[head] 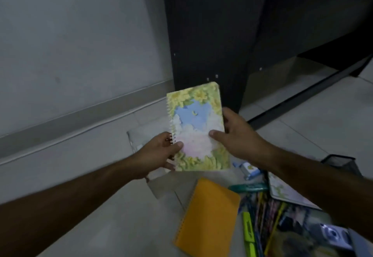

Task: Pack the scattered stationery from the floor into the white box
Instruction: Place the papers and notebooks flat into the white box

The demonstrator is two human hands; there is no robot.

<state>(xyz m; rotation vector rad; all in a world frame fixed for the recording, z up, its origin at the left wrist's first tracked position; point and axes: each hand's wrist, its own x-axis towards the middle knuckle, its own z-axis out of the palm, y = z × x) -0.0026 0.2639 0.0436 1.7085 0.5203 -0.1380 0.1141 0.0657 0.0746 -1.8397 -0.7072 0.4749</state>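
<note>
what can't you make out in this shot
Head view only:
- Clear container: mostly hidden behind the floral spiral notebook and left hand.
- Second floral notebook: covered by the right forearm.
- Pens and highlighters: blurred, uncountable.
- Black mesh holder: contents unseen.
- Right hand fingers: behind the cover.

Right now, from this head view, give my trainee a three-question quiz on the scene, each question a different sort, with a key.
1. True or false: the floral notebook is held by both the left hand and the right hand.
2. Which colour is the closed spiral notebook lying on the floor? A) orange B) red C) black
3. Fill in: the floral notebook's spiral binding runs along the edge gripped by the ___ hand.

Key:
1. True; a thumb presses the cover from each side.
2. A.
3. Left.
</note>
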